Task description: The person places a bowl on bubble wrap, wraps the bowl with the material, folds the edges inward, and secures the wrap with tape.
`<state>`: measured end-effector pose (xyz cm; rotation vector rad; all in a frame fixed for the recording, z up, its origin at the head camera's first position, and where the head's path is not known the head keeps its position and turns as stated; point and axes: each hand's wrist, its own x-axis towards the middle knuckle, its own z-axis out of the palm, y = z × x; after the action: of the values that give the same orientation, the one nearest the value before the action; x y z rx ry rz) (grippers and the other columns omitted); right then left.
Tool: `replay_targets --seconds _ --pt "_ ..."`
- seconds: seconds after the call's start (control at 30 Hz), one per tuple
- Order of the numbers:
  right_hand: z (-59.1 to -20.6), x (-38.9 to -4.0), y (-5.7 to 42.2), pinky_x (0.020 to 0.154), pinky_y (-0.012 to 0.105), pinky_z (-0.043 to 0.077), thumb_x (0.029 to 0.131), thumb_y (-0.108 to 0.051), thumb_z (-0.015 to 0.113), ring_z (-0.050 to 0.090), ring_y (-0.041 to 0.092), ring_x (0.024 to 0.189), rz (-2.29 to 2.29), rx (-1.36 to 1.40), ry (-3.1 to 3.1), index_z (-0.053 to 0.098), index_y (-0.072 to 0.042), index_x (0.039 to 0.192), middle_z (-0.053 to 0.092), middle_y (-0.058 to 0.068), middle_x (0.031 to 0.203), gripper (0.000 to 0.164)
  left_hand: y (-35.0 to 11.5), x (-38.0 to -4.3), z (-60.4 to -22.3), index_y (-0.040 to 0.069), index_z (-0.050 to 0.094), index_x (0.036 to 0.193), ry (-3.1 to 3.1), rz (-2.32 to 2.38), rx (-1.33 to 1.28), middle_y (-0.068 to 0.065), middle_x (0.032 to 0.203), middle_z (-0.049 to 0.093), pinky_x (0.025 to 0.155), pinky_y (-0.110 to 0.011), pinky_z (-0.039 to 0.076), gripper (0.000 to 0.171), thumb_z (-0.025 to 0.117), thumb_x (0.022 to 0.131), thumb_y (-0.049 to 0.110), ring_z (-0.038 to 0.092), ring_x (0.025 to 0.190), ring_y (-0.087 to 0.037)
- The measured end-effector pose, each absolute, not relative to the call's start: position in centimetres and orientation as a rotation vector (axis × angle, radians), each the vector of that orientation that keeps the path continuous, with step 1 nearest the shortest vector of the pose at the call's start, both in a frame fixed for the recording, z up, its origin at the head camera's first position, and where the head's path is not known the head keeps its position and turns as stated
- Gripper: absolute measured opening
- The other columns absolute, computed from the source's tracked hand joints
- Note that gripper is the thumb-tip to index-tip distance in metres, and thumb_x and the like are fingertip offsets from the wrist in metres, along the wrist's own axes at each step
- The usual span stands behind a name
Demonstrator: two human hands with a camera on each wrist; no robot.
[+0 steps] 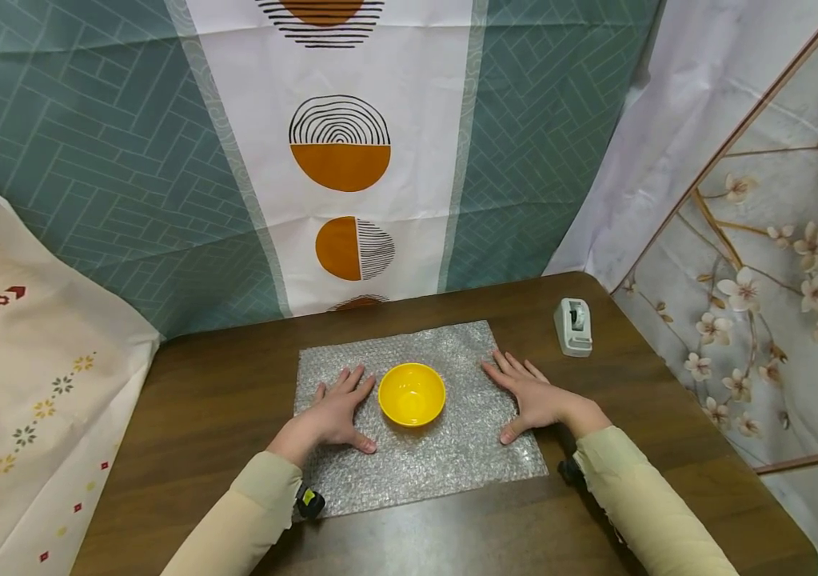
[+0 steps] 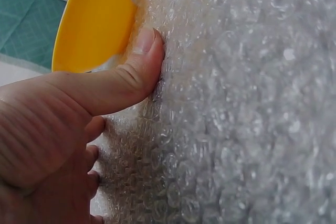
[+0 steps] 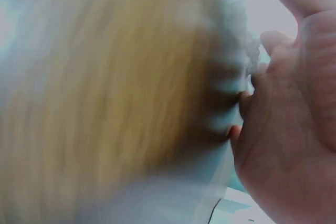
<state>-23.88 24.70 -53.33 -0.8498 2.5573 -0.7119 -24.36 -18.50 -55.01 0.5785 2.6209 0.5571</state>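
Observation:
A yellow bowl [image 1: 412,394] stands upright on a sheet of bubble wrap [image 1: 444,464] that lies flat on the table. To the bowl's left, my left hand [image 1: 337,414] rests on the wrap with its fingers spread. Its thumb touches the bubbles in the left wrist view, where the bowl [image 2: 94,24] shows just beyond it. My right hand [image 1: 534,400] is at the wrap's right edge, fingers spread and holding nothing. In the right wrist view the right hand [image 3: 289,119] shows its palm side beside a blurred brown surface.
A white tape dispenser [image 1: 574,328] stands near the back right corner of the brown wooden table [image 1: 221,400]. Patterned cloths [image 1: 128,176] hang behind the table and along both sides.

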Motion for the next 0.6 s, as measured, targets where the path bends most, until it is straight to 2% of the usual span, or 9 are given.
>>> replay_targets --seconds 0.2,0.43,0.6 --pt "-52.6 -23.0 24.8 0.123 0.073 -0.002 0.080 -0.054 0.092 -0.005 0.050 0.161 -0.742 -0.738 2.530 0.016 -0.013 0.173 -0.006 0.025 0.177 0.127 -18.2 -23.9 -54.3 0.017 0.026 0.172 2.627 0.576 0.580 -0.012 0.180 0.005 0.122 -0.076 -0.001 0.139 0.098 0.062 0.063 0.000 0.164 -0.040" --pt "-50.7 -20.1 25.5 0.116 0.079 0.023 0.099 -0.047 0.076 0.012 0.059 0.157 -0.938 -0.590 2.460 0.017 -0.010 0.173 -0.002 0.031 0.175 0.102 -17.9 -23.7 -53.9 0.017 0.028 0.171 2.635 0.546 0.558 -0.013 0.179 0.008 0.122 -0.076 0.000 0.138 0.099 0.062 0.060 0.001 0.164 -0.041" --pt "-49.4 -17.8 25.6 0.115 0.078 0.027 0.104 -0.047 0.069 0.018 0.059 0.155 -0.977 -0.542 2.423 0.018 -0.009 0.172 0.004 0.032 0.174 0.094 -18.0 -24.1 -54.5 0.019 0.027 0.172 2.642 0.506 0.535 -0.010 0.180 0.007 0.123 -0.075 0.002 0.139 0.099 0.061 0.062 0.000 0.164 -0.039"
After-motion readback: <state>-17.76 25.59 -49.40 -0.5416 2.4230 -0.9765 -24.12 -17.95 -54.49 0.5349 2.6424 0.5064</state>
